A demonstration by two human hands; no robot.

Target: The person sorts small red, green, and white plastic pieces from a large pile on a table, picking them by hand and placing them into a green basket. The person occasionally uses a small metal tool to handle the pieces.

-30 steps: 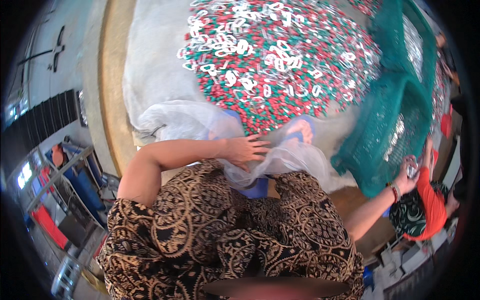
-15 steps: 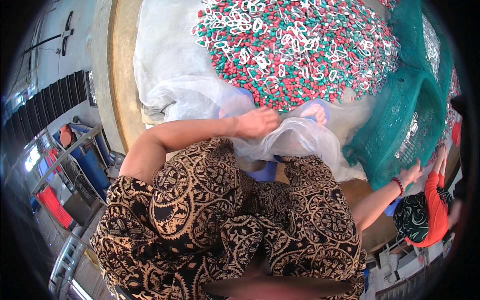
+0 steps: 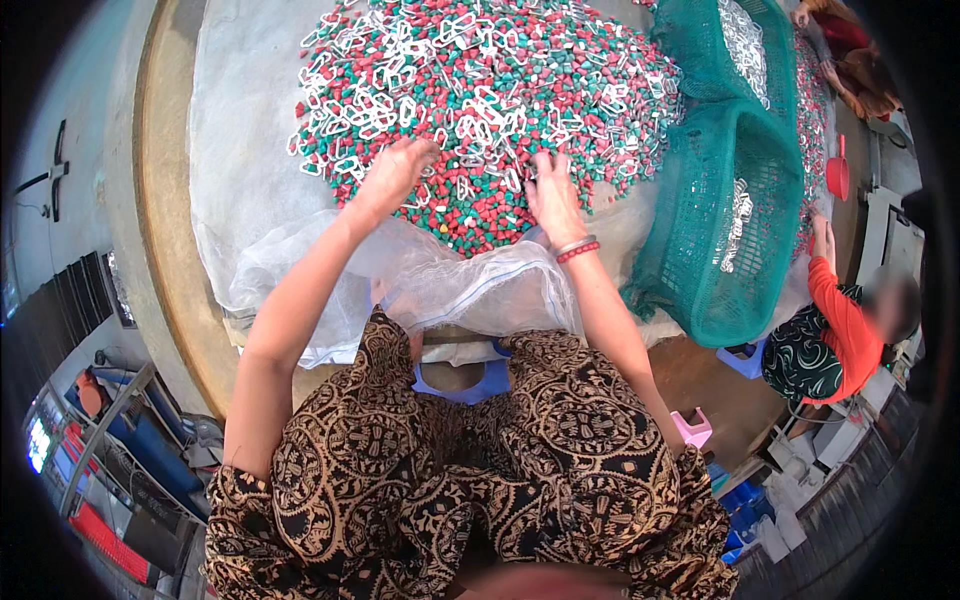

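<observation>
1. Left hand [image 3: 396, 172] and right hand [image 3: 555, 197], over small red and green pieces [image 3: 482, 212]: fingers bent; we cannot tell their grip.
2. White elongated loops [image 3: 488, 125]: between and beyond both, axes mixed; neither hand clearly nearer.
</observation>
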